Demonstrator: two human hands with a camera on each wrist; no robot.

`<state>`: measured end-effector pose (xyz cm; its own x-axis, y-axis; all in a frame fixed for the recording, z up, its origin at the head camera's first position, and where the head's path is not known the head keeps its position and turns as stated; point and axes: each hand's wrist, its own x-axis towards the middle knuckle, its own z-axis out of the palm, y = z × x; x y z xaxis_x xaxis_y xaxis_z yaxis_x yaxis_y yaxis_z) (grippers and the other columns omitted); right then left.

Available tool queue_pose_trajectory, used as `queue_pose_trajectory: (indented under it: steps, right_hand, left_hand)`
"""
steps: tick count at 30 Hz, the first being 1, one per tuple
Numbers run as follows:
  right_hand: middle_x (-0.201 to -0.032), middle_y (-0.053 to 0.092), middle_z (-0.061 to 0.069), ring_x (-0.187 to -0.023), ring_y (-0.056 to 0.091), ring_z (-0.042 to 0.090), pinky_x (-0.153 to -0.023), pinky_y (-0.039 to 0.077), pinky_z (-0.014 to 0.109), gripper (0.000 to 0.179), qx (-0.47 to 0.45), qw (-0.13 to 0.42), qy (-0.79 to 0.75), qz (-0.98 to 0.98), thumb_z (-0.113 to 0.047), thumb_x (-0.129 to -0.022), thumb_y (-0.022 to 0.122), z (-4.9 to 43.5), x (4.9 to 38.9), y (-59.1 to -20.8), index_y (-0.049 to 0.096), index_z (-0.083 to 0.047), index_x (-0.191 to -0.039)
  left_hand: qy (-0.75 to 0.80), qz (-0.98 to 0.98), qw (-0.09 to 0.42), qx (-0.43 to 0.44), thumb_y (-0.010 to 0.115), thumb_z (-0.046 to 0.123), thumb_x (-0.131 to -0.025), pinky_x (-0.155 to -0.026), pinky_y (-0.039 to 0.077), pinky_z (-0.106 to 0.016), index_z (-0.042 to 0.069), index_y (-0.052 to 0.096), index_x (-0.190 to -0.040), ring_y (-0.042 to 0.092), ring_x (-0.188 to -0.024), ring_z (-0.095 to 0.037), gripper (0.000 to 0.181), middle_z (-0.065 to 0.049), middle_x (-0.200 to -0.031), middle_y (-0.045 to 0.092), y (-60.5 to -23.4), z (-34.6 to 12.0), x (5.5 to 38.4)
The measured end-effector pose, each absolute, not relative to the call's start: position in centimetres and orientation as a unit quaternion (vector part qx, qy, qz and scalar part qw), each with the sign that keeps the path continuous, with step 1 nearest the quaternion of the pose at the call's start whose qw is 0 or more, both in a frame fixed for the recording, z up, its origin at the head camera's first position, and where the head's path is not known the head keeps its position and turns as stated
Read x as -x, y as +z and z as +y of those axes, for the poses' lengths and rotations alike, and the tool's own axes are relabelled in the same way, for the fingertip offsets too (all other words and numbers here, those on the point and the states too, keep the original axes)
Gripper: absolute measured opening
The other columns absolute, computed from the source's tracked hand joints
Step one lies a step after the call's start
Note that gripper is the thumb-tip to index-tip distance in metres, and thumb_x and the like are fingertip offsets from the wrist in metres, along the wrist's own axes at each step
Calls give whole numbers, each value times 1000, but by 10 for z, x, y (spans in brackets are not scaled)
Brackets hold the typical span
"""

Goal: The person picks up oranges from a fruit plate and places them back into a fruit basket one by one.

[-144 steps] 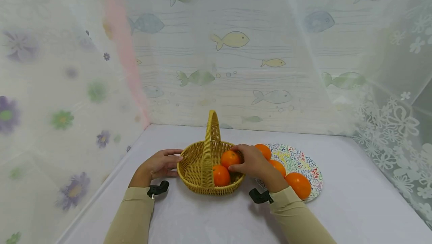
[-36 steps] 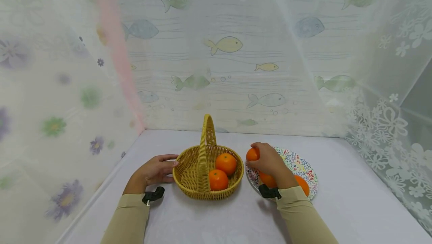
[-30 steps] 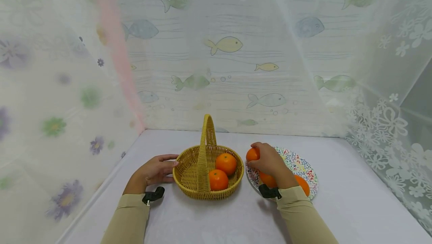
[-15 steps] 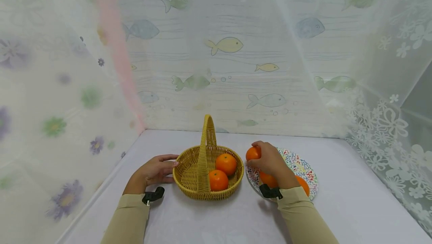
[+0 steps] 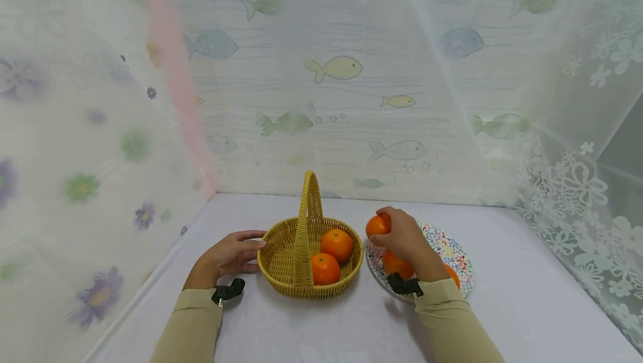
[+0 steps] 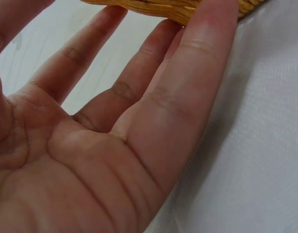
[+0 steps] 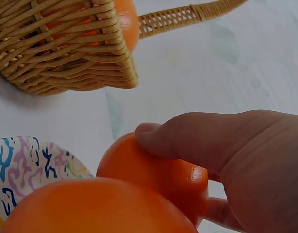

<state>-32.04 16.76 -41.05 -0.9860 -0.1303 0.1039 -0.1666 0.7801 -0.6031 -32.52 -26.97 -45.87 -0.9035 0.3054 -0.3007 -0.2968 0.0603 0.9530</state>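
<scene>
A yellow wicker basket (image 5: 281, 290) with a tall handle stands mid-table. Two oranges (image 5: 336, 244) lie in its right half. My left hand (image 5: 233, 252) touches the basket's left side with its fingertips, the fingers fairly straight in the left wrist view (image 6: 105, 126). At the left edge of a patterned round plate (image 5: 459, 257), my right hand (image 5: 404, 237) grips an orange (image 5: 378, 227) between thumb and fingers. The right wrist view shows the thumb lying over that orange (image 7: 149, 170); another orange (image 7: 95, 208) fills the near foreground.
On the plate, partly behind my right hand and wrist, are two more oranges, one nearer the basket (image 5: 397, 265) and one farther right (image 5: 452, 275). A white cloth covers the table (image 5: 311, 329). Patterned curtains (image 5: 341, 100) hang at the back and both sides.
Earlier my right hand held an orange in the basket; that one now lies there. The hand has moved right to the plate, grips another orange, and has risen slightly. The left hand stays at the basket.
</scene>
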Motion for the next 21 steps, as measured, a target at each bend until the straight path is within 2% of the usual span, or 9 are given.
queue_pose_trajectory:
  steps: [21]
  right_hand:
    - [-143, 58, 11, -111, 61, 32, -90, 58, 50, 65, -107, 64, 339, -933, -30, -87, 84, 162, 312, -396, 55, -16, -143]
  left_hand:
    - [686, 694, 220, -6, 73, 25, -98, -89, 61, -49, 5, 45, -154, 72, -107, -22, 65, -6, -125, 72, -461, -269, 325]
